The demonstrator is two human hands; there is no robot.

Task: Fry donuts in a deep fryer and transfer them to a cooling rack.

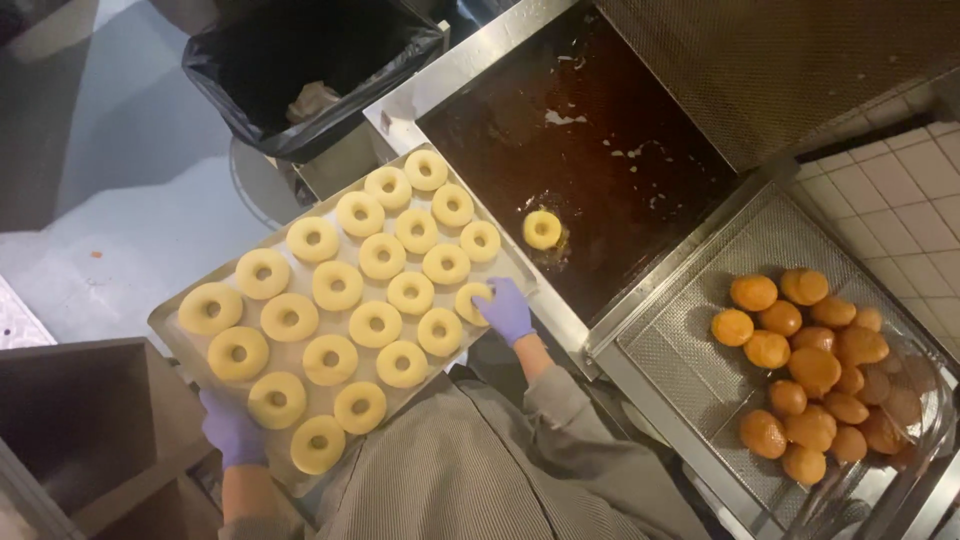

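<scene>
Gloved right hand [507, 311] on raw ring [470, 300], metal tray [170, 328]

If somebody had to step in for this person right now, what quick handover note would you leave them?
Left hand, gloved, holds the near corner of the tray from below.
Right hand, gloved, is closing its grip on a raw dough ring at the tray's fryer-side edge.
Done: one ring floats in the fryer oil; fried round doughnuts sit on the mesh drain rack to the right.
Left: about twenty raw rings remain on the tray, still unfried.
</scene>
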